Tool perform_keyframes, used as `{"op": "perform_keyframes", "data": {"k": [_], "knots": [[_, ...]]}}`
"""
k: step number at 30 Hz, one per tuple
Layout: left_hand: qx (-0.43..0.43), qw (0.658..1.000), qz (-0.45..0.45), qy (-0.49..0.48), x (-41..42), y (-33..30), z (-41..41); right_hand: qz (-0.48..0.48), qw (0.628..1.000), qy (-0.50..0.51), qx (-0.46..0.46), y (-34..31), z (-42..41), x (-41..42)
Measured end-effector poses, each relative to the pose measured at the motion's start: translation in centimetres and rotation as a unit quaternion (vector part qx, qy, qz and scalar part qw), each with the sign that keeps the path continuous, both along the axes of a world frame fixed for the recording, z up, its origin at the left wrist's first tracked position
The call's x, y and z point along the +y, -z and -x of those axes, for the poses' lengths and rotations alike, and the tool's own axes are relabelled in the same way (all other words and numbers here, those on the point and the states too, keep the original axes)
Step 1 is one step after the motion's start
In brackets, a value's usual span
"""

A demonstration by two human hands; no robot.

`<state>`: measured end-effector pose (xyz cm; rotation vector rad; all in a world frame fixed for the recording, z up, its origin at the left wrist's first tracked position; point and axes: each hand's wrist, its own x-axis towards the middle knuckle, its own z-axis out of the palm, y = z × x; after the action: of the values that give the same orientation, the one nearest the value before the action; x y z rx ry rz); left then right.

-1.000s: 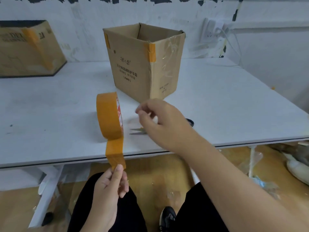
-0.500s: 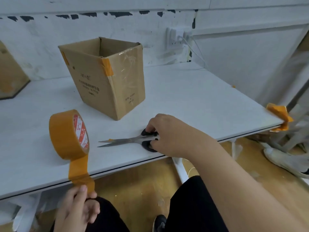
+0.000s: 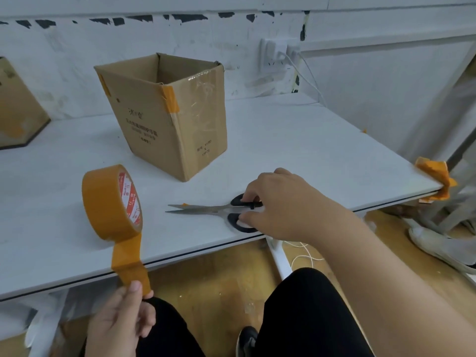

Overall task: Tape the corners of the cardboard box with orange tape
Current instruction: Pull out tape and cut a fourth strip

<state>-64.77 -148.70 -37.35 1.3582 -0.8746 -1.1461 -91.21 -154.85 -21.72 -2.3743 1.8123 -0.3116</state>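
Observation:
An open cardboard box [image 3: 154,124] stands on the white table [image 3: 309,140], with orange tape strips on its near top corner and its left top corner. An orange tape roll [image 3: 108,202] stands on edge near the table's front. A strip pulled from it hangs over the edge, and my left hand [image 3: 121,320] pinches the strip's end below the table. Black-handled scissors [image 3: 213,211] lie on the table, blades pointing left. My right hand [image 3: 280,202] holds their handles, fingers curled into the loops.
Another cardboard box [image 3: 18,112] with orange tape sits at the far left. Crumpled orange tape [image 3: 435,179] sticks to the table's right front corner. A wall socket [image 3: 275,54] with a white cable is behind. A white shoe [image 3: 438,248] lies on the floor at right.
My right hand moved from the air down to the scissors and took hold of their handles. The view swung right; my left hand kept pinching the tape strip.

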Motion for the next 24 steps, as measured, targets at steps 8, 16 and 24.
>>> {"op": "perform_keyframes", "data": {"k": [8,16,24], "knots": [[-0.024,0.999,0.046,-0.005,0.4,0.5,0.2,-0.156,0.980,-0.035,-0.119,-1.4,0.9,4.3],[-0.025,0.998,0.051,0.004,0.2,0.5,0.4,-0.212,0.975,-0.040,-0.060,1.0,-0.9,5.2],[-0.019,0.998,0.063,0.013,0.4,0.5,0.4,-0.254,0.967,-0.021,-0.022,1.6,-1.6,4.5]]}}
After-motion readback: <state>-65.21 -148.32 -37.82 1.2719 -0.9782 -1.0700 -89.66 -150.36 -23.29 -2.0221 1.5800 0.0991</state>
